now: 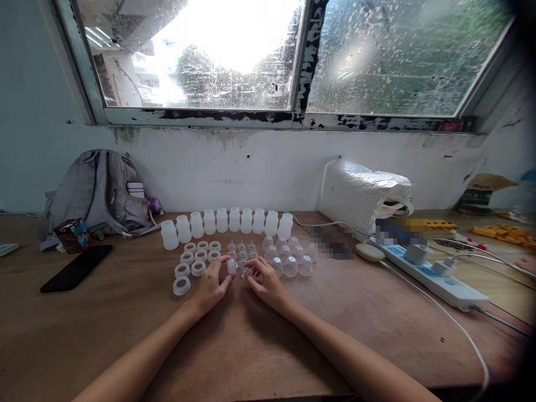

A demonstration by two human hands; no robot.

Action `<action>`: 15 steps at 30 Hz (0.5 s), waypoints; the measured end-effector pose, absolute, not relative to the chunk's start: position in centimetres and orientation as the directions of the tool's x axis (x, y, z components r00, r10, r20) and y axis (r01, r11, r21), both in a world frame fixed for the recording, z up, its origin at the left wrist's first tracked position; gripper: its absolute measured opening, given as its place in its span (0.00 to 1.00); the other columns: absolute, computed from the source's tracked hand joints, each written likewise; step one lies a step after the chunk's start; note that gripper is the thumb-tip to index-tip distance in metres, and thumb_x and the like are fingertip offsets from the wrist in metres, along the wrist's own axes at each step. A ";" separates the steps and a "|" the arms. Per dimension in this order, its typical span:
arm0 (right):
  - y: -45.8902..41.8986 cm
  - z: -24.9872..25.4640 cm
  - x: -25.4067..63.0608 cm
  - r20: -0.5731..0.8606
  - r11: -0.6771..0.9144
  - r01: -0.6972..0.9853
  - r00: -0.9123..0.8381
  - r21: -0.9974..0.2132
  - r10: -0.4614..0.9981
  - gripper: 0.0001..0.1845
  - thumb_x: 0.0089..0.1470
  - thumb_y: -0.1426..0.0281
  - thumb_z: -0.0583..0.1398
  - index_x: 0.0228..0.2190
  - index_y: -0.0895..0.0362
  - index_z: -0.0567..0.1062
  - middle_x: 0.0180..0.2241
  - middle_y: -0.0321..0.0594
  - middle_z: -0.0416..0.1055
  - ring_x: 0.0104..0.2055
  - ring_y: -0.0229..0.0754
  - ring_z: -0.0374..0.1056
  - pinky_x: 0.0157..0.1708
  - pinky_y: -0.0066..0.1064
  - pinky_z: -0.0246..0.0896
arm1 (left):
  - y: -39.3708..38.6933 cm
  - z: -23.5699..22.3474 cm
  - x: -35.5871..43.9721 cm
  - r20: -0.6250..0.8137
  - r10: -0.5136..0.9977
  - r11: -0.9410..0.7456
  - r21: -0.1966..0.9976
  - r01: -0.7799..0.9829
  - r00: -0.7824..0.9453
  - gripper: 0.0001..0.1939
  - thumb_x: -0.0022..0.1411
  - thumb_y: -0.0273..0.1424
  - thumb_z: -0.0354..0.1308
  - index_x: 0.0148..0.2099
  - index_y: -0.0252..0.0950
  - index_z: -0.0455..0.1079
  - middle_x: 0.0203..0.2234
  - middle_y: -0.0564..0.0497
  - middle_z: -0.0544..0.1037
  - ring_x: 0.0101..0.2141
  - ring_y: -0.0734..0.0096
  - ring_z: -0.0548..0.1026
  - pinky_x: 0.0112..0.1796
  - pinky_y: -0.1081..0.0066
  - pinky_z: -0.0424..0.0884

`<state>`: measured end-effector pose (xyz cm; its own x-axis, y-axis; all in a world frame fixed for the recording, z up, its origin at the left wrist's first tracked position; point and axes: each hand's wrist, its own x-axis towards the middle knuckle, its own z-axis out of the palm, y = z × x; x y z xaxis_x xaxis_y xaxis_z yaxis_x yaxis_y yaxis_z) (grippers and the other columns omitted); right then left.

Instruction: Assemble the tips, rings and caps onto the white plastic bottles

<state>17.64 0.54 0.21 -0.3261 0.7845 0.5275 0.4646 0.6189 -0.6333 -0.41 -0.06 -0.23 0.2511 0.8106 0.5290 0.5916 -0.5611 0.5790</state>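
My left hand [212, 283] rests on the wooden table [125, 324] with its fingertips pinched on a small clear nipple [231, 266]. My right hand [266, 283] lies beside it, fingers curled round another clear nipple [247, 272]. Just behind the hands stand several more clear nipples [242, 247]. To the left lie several white screw rings [190, 263]. To the right sit several clear dome caps [288, 258]. A row of several small white bottles [228, 220] stands behind all of these.
A grey backpack [98, 192] leans on the wall at the left, with a small carton [71, 234] and a black phone [76, 268] before it. A white plastic bag [362, 192], a white power strip [431, 276] with cables and yellow pieces [502, 233] are at the right.
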 end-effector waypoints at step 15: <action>0.3 -0.1 17.2 0.435 0.507 0.180 -0.326 -0.843 0.839 0.08 0.47 0.76 0.55 0.32 0.56 0.67 0.34 0.38 0.63 0.35 0.36 0.65 0.36 0.30 0.63 | -0.6 -0.5 0.0 0.482 0.784 -0.621 0.616 0.485 0.391 0.19 0.55 0.25 0.51 0.50 0.37 0.57 0.44 0.46 0.68 0.45 0.65 0.67 0.47 0.62 0.64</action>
<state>17.15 0.30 -0.10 -0.3256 0.8394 0.4352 0.1801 0.5070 -0.8429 -0.03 -0.61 -0.46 0.3914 0.7840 0.4819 0.4853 -0.6208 0.6157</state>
